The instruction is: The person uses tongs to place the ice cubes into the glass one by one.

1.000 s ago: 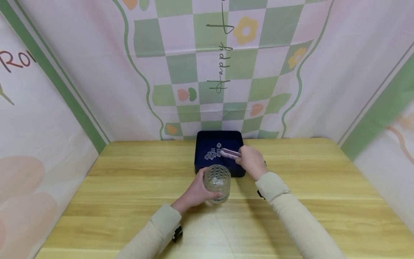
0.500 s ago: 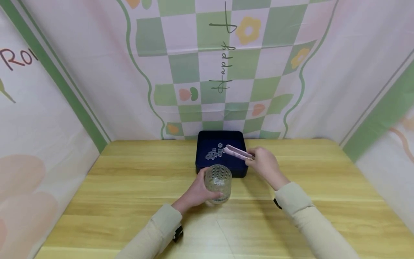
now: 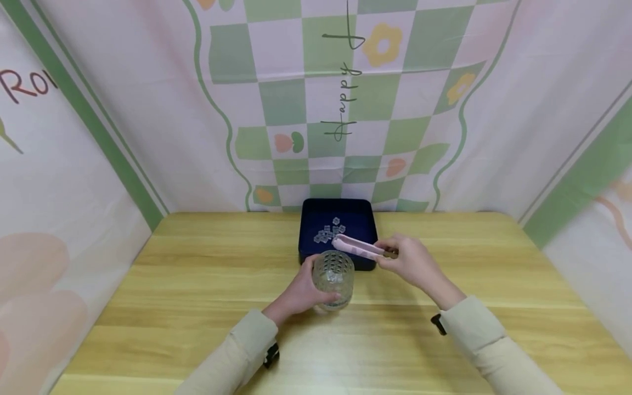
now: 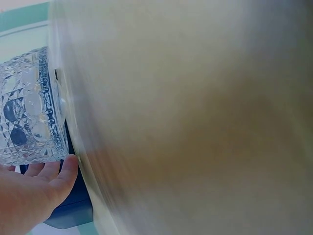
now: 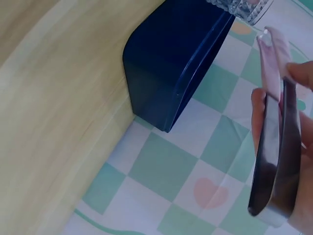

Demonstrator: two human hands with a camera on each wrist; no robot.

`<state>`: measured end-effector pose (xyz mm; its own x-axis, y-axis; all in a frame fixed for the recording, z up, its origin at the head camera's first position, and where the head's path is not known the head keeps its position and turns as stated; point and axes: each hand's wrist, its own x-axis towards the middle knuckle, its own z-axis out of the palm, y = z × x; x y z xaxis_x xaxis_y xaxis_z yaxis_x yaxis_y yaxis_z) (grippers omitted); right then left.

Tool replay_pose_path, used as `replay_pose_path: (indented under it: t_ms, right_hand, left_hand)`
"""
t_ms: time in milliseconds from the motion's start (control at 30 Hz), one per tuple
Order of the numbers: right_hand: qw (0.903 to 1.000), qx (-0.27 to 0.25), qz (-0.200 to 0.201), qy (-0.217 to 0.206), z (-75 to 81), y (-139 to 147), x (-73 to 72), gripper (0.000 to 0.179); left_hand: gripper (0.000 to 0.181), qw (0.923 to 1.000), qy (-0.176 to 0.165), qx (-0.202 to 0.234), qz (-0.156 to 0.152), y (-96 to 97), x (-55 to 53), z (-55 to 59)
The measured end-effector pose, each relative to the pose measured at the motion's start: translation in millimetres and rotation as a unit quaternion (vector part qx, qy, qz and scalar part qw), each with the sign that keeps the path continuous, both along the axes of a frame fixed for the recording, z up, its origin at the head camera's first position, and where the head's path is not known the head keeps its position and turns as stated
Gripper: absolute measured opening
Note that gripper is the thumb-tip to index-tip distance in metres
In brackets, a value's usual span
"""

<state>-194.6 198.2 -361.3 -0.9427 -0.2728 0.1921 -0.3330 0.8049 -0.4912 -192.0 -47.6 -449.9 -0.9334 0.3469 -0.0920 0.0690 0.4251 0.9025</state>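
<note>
My left hand grips a clear textured glass on the table, thumb and fingers around its left side. In the left wrist view the faceted glass stands beside the fingertips. My right hand holds pink tongs squeezed together, their tips above the tray's front part, just beyond the glass rim. In the right wrist view, a small clear piece shows between the tong tips. Several small clear ice-cube-like pieces lie in the dark blue tray.
The tray stands at the back of the wooden table, close to a patterned cloth backdrop. Cloth walls also rise at the left and right.
My right hand has drawn back to the right and toward me. The tongs lifted from the pieces, and their tips came nearer the glass. The left hand and glass stayed put.
</note>
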Motion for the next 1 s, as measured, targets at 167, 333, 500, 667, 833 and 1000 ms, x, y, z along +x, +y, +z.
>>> replay_pose_path:
  t_ms: [167,333,500,667,833,1000]
  right_hand:
    - [0.9994,-0.006,0.034,-0.004,-0.2,0,5.4,0.023]
    - [0.9988,-0.006,0.049,0.001,-4.9,1,6.9,0.021]
    - [0.9981,0.002,0.059,0.015,-9.4,2,8.9,0.02]
    - [0.9976,0.0,0.066,0.018,-12.0,1,9.3,0.02]
    - [0.9977,0.0,0.067,0.008,-12.9,1,9.5,0.019]
    - [0.9977,0.004,0.068,0.006,-13.1,0,9.4,0.02]
  left_hand:
    - [0.099,1.0,-0.001,0.007,-0.001,0.4,-0.2,2.1]
    - [0.097,0.9999,0.003,0.016,-0.003,0.3,-0.8,0.3]
    - [0.097,0.9999,0.005,0.011,-0.006,0.4,-0.6,0.1]
    - [0.097,0.9999,0.006,0.008,-0.004,0.3,-0.6,0.2]
    - [0.097,0.9999,0.011,0.012,-0.005,0.7,-0.8,-0.1]
    - [0.096,0.9998,0.014,0.013,-0.004,0.9,-0.9,-0.3]
